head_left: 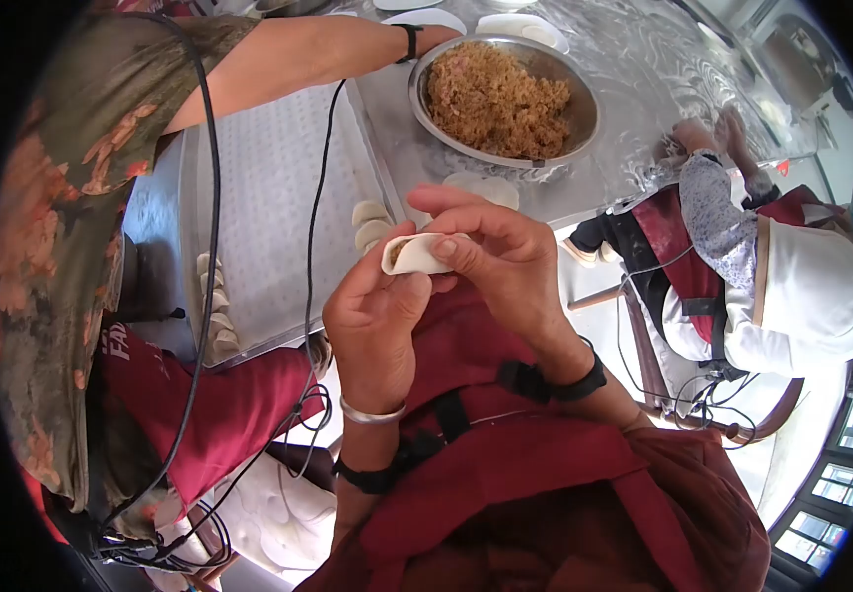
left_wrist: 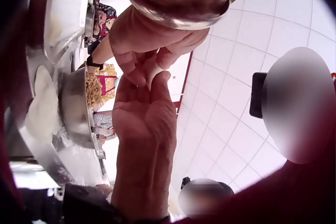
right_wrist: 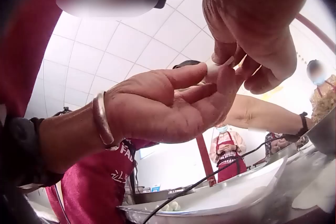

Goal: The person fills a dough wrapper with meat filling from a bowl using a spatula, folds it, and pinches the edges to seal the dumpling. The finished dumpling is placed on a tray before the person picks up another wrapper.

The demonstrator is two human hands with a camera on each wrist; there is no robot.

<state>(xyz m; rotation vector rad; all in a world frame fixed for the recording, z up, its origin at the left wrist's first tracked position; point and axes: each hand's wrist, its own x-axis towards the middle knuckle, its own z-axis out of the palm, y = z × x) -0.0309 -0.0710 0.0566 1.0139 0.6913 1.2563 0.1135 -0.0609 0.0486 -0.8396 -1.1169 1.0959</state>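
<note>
A dumpling (head_left: 420, 254) of pale dough, folded over with brown filling showing at its left end, is held up between both hands. The left hand (head_left: 375, 314) grips it from the left and below, thumb against its near side. From the right, the right hand (head_left: 508, 259) pinches the dough's upper edge between thumb and forefinger. In the left wrist view only a sliver of the dumpling (left_wrist: 153, 73) shows among the fingers. Beyond the hands, round dough wrappers (head_left: 490, 190) lie on the metal table beside a steel bowl (head_left: 416, 111) of brown filling (head_left: 500, 99).
A lined metal tray (head_left: 259, 168) at left carries finished dumplings (head_left: 217, 306) along one side and a few more (head_left: 371, 225) near the hands. Black cables (head_left: 320, 197) hang across it. Another person's arm (head_left: 298, 61) reaches over the tray; a seated person (head_left: 732, 247) is at right.
</note>
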